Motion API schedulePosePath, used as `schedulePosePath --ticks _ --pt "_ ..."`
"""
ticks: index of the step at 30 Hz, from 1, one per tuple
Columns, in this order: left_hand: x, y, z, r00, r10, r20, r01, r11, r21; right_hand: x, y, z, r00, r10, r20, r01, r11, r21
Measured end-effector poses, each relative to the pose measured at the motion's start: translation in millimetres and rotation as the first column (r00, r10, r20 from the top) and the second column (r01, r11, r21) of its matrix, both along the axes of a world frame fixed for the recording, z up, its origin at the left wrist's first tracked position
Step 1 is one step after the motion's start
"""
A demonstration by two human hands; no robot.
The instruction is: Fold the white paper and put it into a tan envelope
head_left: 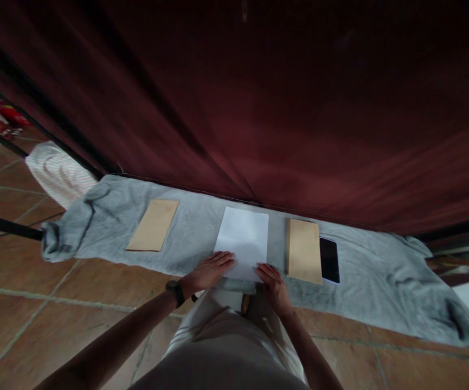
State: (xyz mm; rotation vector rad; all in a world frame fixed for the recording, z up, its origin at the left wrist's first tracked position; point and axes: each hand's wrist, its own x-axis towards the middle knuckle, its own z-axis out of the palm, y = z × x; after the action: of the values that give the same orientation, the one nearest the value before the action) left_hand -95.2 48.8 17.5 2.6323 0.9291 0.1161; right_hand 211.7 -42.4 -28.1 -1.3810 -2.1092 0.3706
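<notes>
A white sheet of paper [244, 233] lies flat on the grey cloth [197, 216] in front of me. My left hand [210, 269] rests with its fingers stretched out over the paper's lower left edge. On the lower right edge lie the extended fingers of my right hand [274, 284]. Off to the left is a single flat brown envelope [153, 225]. Right of the paper sits a thicker stack of brown envelopes [305, 250], and a dark-screened phone [329, 260] touches or nearly touches its right side.
A dark red fabric wall [283, 135] rises behind the cloth-covered surface. Black metal bars [8, 225] stick out at the left. A striped white cloth [61, 170] hangs at the far left. Brown floor tiles [96, 314] show below.
</notes>
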Motion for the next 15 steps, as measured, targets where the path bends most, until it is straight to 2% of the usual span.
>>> schedulePosePath --ticks 3,6,10,15 --pt "-23.3 5.0 -3.3 0.998 0.023 0.057 -0.02 0.998 -0.057 2.6 -1.7 1.5 0.999 0.027 -0.02 -0.028 0.999 -0.029" --pt "-36.2 4.0 -7.9 0.986 0.082 0.142 -0.066 0.991 -0.113 2.8 -4.9 2.2 0.998 0.044 -0.043 -0.046 0.998 -0.043" --pt "-41.5 -1.7 -15.2 0.946 0.182 0.27 -0.147 0.979 -0.143 3.3 -5.1 1.5 0.999 0.025 -0.048 -0.027 0.999 -0.045" --pt "-43.6 5.1 -21.4 0.932 0.235 0.276 -0.214 0.971 -0.105 3.1 0.4 -2.7 0.996 -0.037 -0.077 0.035 0.999 -0.022"
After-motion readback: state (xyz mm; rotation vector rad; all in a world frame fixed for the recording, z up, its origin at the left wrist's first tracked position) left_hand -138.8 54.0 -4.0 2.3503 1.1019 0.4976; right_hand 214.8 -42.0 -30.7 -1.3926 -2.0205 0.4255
